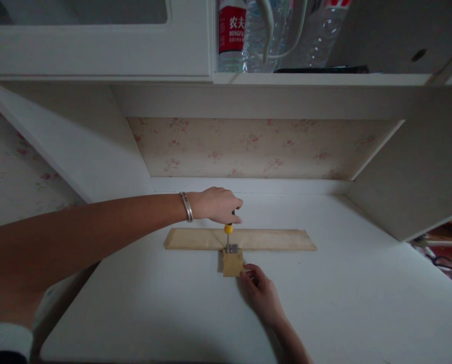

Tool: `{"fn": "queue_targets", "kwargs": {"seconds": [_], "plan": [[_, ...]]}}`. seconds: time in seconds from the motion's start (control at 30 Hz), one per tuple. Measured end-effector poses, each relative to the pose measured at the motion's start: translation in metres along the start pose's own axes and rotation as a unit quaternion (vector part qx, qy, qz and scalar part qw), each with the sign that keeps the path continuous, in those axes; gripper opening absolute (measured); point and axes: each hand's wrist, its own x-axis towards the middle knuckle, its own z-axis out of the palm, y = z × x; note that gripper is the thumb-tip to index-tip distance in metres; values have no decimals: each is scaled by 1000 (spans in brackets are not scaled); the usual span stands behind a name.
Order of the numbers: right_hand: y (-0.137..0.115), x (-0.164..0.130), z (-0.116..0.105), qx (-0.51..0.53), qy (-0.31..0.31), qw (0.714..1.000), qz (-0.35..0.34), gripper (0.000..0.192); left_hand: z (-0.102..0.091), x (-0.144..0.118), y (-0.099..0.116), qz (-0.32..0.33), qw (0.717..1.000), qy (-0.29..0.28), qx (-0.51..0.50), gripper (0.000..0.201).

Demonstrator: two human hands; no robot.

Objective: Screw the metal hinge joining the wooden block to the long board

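Note:
My left hand [219,203], with a silver bracelet at the wrist, is closed around the handle of a screwdriver [228,229] with a black and yellow grip. The screwdriver stands upright, its shaft pointing down to a small metal hinge [232,248]. That hinge lies where a long wooden strip [275,239] meets a small square wooden block [232,264]. At the block's lower right corner, my right hand [262,291] grips the edge between thumb and curled fingers. The screwdriver's tip and any screw beneath it are too small to make out.
Everything rests on a white desktop [153,303] inside a white cabinet unit. Above hangs a shelf [324,79] with several plastic bottles [231,35] and a pale cable [267,30]. A side panel [411,177] bounds the right, with clutter [446,258] beyond it.

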Motion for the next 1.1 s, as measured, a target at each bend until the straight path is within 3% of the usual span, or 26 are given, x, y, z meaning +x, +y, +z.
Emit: {"fn": "queue_targets", "kwargs": {"seconds": [0.13, 0.23, 0.3, 0.4, 0.47, 0.57, 0.63, 0.77, 0.87, 1.0, 1.1], "plan": [[0, 1, 0, -1, 2, 1000, 6, 41, -1, -2, 1, 34, 999, -3, -19, 53], [-1, 0, 0, -2, 6, 1000, 3, 42, -1, -2, 1, 55, 998, -10, -19, 39], [-2, 0, -1, -2, 8, 1000, 0, 43, -1, -1, 2, 18, 1000, -7, -10, 34], [-1, -1, -1, -3, 5, 1000, 2, 42, 0, -1, 2, -24, 1000, 9, -2, 51], [1, -1, 0, -5, 2, 1000, 6, 41, 0, -1, 1, 2, 1000, 16, -9, 57], [3, -1, 0, -8, 3, 1000, 2, 40, 0, 1, 0, 48, 999, 16, -19, 45], [3, 0, 0, -7, 3, 1000, -1, 41, 0, 2, 0, 41, 999, 12, -14, 32], [2, 0, -1, -10, 0, 1000, 6, 45, 0, 1, 3, -15, 1000, 19, -1, 45], [1, 0, -1, -13, 0, 1000, 10, 46, -2, -1, 2, 10, 1000, 24, -12, 49], [2, 0, -1, -12, -4, 1000, -3, 40, -3, -2, -4, 73, 997, 9, -22, 35], [3, 0, -1, -12, -2, 1000, -5, 39, -4, -3, -7, 50, 999, 10, -7, 29]]}}
